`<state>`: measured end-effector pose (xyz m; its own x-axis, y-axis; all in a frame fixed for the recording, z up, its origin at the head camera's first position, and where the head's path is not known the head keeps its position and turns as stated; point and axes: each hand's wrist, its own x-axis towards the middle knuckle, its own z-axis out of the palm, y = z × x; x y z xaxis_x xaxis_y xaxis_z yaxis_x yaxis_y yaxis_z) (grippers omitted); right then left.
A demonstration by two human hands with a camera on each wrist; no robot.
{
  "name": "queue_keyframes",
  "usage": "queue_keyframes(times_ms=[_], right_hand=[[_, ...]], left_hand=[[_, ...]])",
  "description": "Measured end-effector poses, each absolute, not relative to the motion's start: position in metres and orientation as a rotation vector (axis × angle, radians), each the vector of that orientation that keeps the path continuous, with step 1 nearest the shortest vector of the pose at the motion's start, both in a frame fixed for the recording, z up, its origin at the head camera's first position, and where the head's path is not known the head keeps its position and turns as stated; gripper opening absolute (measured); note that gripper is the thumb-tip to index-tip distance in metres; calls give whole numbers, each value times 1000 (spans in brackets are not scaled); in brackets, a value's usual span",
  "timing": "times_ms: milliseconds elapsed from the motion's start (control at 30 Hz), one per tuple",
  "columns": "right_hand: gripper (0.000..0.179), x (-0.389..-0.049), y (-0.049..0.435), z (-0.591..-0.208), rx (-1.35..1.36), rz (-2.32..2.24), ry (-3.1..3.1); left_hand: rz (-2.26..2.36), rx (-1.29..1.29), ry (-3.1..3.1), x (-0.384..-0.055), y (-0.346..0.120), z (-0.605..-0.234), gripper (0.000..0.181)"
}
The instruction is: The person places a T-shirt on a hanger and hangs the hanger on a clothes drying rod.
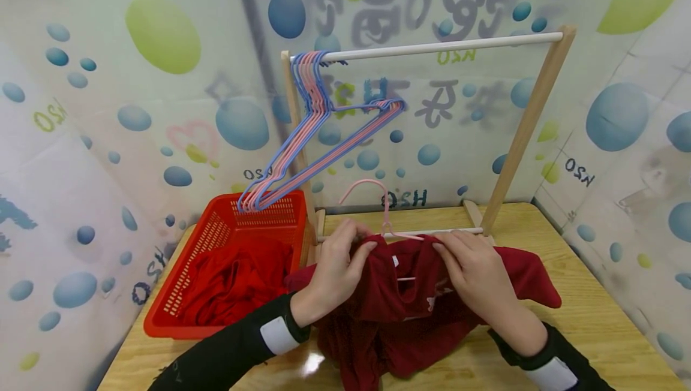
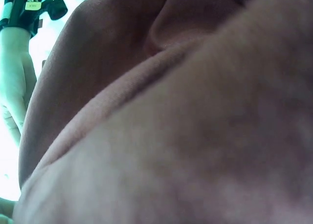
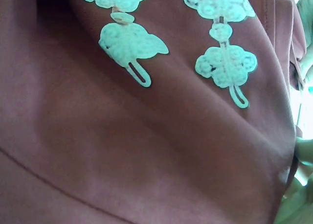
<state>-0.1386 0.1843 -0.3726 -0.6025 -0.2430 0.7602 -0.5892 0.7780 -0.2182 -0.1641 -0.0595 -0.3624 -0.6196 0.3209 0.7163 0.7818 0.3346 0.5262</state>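
A dark red collared shirt [image 1: 378,337] with a pale print hangs between my two hands in the head view. The pink hanger [image 1: 386,205] is inside it, its hook standing up out of the neck. My left hand [image 1: 339,271] pinches the shirt by the collar and shoulder on the left. On the other side, my right hand [image 1: 475,265] pinches the neckline at the shoulder, thumb in front. Close up in the right wrist view, the shirt's front shows a cloud-shaped print [image 3: 227,65]. Blurred close surfaces fill most of the left wrist view, with my right hand [image 2: 17,82] at its left edge.
A red plastic basket [image 1: 173,283] with red clothes [image 1: 237,283] stands left on the wooden table [image 1: 583,319]. Behind the shirt is a rack with a white rail [image 1: 448,49] and wooden posts [image 1: 526,133]. Several blue and pink hangers [image 1: 308,133] hang at its left end.
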Motion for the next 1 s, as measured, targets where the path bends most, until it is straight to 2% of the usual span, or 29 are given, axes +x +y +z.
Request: queue_keyframes(times_ms=[1000], right_hand=[[23, -139, 169, -373, 641, 543, -2206]], left_hand=[[-1250, -984, -2137, -161, -54, -363, 6]])
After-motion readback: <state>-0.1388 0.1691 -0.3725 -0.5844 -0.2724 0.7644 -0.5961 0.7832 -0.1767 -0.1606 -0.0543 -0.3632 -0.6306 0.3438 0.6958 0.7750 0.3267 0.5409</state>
